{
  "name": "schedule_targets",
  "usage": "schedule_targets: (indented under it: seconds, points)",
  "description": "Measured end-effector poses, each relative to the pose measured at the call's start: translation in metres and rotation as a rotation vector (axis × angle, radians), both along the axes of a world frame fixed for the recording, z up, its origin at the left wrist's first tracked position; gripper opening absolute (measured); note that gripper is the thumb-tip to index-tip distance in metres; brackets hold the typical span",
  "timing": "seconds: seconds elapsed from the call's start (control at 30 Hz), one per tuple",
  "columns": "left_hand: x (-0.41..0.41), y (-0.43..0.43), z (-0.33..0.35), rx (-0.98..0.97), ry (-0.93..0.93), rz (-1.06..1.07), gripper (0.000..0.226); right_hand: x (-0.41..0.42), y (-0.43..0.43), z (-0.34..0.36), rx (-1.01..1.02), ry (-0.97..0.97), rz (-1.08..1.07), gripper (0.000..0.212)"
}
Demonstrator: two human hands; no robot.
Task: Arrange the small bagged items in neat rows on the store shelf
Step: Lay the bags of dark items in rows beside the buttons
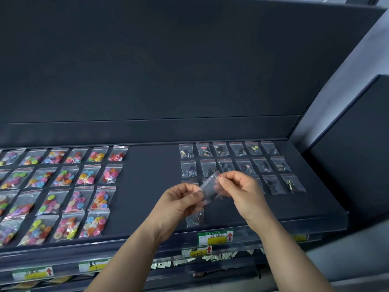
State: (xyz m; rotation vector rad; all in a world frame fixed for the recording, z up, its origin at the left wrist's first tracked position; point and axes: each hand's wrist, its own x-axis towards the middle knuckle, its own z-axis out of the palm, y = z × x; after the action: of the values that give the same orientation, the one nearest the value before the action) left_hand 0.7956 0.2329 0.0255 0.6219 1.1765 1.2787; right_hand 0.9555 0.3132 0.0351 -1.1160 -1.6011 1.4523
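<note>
Clear plastic bag is held above the dark shelf. Left hand pinches its lower corner and right hand pinches its red-striped top edge, thumb against forefinger, remaining fingers curled. Rows of dark-parts bags lie behind it. Button bags occupy the shelf's left side.

The dark shelf carries rows of bags of coloured buttons on its left. On its right lie rows of bags of small dark parts, with a single bag near the front edge.
</note>
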Motion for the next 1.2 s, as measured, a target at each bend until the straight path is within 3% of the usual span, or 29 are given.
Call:
schedule_targets:
  seconds: [0.17,0.33,0.53,0.63,0.73,1.2]
  points:
    - [0.001,-0.001,-0.002,-0.033,0.167,-0.047,0.009,-0.003,-0.002,-0.007,0.043,-0.016,-0.025,0.015]
    - [-0.016,-0.006,-0.026,-0.060,0.602,0.072,0.001,0.010,0.014,-0.018,0.214,-0.347,0.045,0.016]
    - [-0.024,-0.007,-0.050,-0.100,0.993,-0.026,0.023,0.006,0.015,-0.037,0.319,-0.623,0.237,0.012]
    - [-0.022,-0.005,-0.050,-0.111,1.167,-0.105,0.036,0.006,0.016,-0.043,0.458,-0.708,0.181,0.017]
    - [-0.019,-0.004,-0.049,-0.104,1.218,-0.118,0.039,0.013,0.014,-0.044,0.515,-0.731,0.102,0.027]
    - [-0.017,-0.005,-0.049,-0.104,1.261,-0.116,0.039,0.025,-0.002,-0.064,0.410,-0.692,0.183,0.026]
